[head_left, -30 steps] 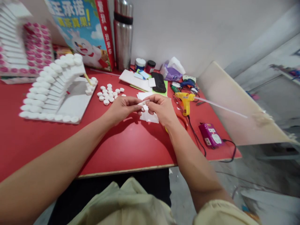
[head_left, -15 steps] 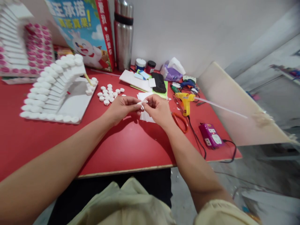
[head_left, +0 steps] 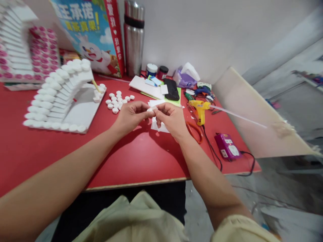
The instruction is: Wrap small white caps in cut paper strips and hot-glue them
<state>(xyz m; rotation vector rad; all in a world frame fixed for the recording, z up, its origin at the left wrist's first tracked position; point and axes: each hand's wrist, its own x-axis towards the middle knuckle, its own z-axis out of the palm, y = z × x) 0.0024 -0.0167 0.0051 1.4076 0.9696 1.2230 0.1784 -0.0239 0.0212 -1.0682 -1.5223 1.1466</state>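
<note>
Left hand (head_left: 131, 116) and right hand (head_left: 173, 118) pinching a white piece (head_left: 150, 110) above the table (head_left: 143, 158).
The slender end that jutted towards the right hand half a second ago no longer shows, which suggests the piece is being folded smaller. Thumbs and forefingers are closed on it from both sides. It looks small, pale and compact, partly hidden, just beside the papers (head_left: 161, 127) and near the puffs (head_left: 118, 100).
</note>
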